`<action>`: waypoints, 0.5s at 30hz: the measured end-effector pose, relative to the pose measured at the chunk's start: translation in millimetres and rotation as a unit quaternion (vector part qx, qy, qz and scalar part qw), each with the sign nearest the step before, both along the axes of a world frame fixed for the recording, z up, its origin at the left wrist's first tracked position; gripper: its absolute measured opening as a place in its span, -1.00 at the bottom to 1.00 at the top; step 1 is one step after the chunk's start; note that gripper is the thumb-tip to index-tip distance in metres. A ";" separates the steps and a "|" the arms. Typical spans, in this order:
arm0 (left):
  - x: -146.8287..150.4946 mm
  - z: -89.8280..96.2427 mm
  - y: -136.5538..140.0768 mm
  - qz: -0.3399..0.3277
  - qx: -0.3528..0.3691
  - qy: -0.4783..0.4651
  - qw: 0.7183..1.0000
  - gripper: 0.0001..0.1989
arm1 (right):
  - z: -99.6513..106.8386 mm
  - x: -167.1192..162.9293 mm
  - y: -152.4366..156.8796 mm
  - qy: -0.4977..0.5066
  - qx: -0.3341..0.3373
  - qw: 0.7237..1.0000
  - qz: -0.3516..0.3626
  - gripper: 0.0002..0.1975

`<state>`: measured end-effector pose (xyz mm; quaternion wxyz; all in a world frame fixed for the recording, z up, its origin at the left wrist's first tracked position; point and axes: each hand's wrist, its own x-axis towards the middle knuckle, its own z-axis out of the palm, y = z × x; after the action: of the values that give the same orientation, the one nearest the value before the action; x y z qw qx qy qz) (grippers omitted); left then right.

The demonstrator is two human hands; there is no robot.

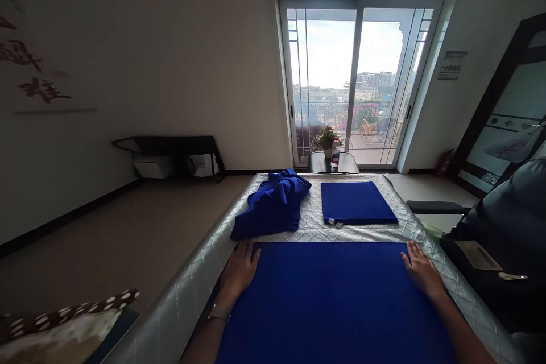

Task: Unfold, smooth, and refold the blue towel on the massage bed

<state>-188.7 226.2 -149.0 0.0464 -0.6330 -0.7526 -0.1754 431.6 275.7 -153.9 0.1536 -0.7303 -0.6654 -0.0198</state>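
Blue cloth (333,301) lies wide and flat, and the left hand (241,270) rests palm down on its far left corner, fingers close together and thumb poking out. The right hand (422,270) rests palm down near the far right corner, fingers a little spread, thumb pointing in. The left arm (205,338) and right arm (464,330) reach forward, one on each side, and a thin band (219,314) goes around the left wrist. This big cloth looks smooth, with a straight far edge, and sits on a shiny silver cover (191,278) with criss-cross lines. Just past the left hand is a crumpled blue cloth (275,202), all bumps. To its right, a folded blue cloth (358,203) lies neat and flat, with little white tags (335,222) at its near edge. Farther off, a small dark table (316,164) holds a pot (327,153) with a green plant (326,137) in it, and a red-labelled bottle (335,153); how full it is, I cannot tell.
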 end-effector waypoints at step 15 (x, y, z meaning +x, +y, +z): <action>1.4 0.6 0.5 -0.001 -0.001 0.030 1.000 -0.26 | 3.7 3.3 -6.7 -0.003 0.048 0.998 0.034 -0.23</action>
<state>-187.3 226.7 -148.4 0.0684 -0.6385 -0.7506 -0.1555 434.8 269.0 -150.2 0.1869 -0.6992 -0.6884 -0.0484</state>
